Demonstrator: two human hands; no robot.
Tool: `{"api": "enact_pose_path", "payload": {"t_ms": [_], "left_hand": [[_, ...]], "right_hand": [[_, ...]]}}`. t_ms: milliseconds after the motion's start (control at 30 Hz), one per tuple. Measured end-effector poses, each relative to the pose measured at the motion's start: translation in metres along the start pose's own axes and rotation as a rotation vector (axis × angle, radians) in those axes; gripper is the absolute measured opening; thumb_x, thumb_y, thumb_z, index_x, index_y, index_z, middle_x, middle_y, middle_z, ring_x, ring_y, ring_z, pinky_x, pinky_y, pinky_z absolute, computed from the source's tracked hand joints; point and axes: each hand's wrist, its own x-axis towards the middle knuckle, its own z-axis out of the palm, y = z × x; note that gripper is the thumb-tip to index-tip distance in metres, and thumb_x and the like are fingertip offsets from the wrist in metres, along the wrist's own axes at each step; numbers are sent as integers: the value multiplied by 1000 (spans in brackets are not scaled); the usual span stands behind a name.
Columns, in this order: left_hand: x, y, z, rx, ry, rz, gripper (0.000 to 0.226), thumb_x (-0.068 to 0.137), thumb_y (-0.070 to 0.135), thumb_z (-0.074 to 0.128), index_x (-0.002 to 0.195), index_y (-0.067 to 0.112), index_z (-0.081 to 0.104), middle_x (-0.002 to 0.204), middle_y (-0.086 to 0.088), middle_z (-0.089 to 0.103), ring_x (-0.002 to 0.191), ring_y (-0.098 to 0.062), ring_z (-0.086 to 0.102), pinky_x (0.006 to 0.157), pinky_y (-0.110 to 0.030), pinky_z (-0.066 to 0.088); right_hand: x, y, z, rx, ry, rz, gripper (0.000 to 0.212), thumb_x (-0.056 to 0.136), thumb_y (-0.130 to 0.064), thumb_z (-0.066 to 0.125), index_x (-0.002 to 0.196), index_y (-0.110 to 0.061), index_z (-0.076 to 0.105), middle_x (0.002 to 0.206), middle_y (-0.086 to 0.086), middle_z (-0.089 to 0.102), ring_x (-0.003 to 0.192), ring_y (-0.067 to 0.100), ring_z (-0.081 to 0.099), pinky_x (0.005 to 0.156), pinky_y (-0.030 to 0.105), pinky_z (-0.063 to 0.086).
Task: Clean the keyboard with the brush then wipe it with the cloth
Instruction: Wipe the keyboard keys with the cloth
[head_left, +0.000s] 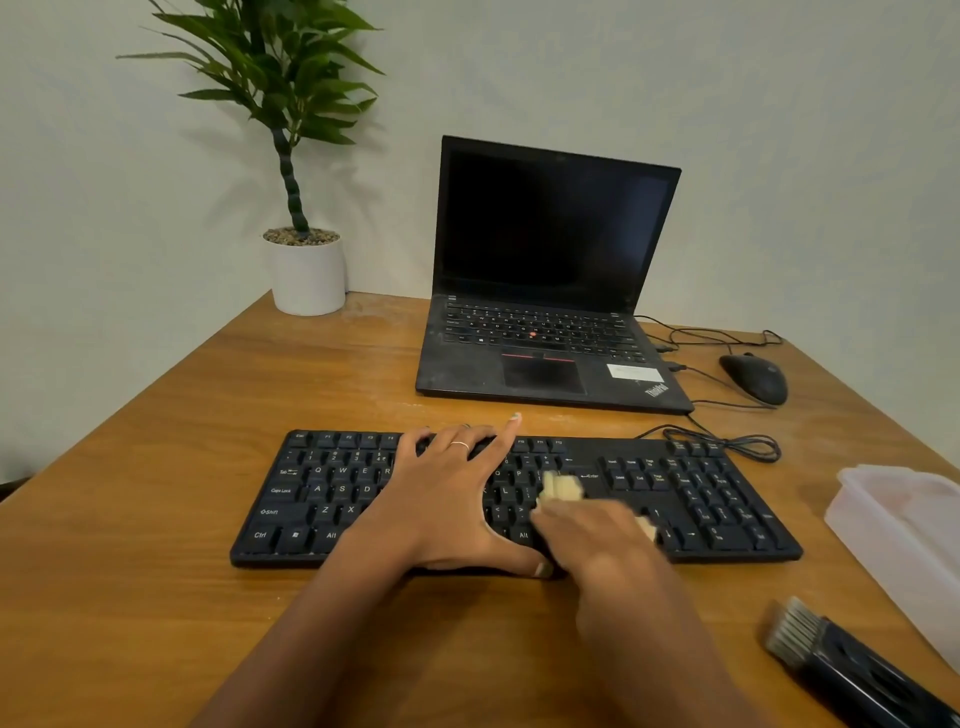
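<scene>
The black-handled grey-bristled brush (841, 670) lies set aside, well right of the right hand (597, 535), whose blurred fingers grip a folded beige cloth (561, 488) on the black plastic keyboard (727, 499); beyond, the left hand (447, 493) presses flat, fingers spread; wipe lightly, row by row

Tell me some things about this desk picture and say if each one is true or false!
1. The left hand lies flat on the keyboard. True.
2. The right hand holds the brush. False: the brush lies on the table; the right hand holds a pale cloth.
3. The laptop is closed. False: it is open, with a dark screen.
4. A mouse sits right of the laptop. True.
5. The plant stands in a white pot. True.
</scene>
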Motion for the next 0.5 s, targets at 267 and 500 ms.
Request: {"api": "enact_pose_path", "payload": {"t_ms": [267, 500], "left_hand": [[-1, 2, -2, 2, 0, -14, 129, 45, 98, 26, 148, 37, -23, 160, 8, 10, 145, -11, 5, 116, -47, -4], [0, 2, -2, 3, -1, -18, 129, 46, 97, 29, 148, 36, -23, 159, 8, 11, 145, -10, 5, 116, -47, -5]], "right_hand": [[21, 9, -11, -114, -71, 157, 62, 89, -12, 51, 143, -27, 24, 146, -9, 26, 132, 9, 23, 108, 22, 20], [17, 7, -7, -128, -69, 31, 50, 87, -11, 49, 134, -27, 42, 137, -11, 39, 125, 9, 28, 106, 26, 25]]}}
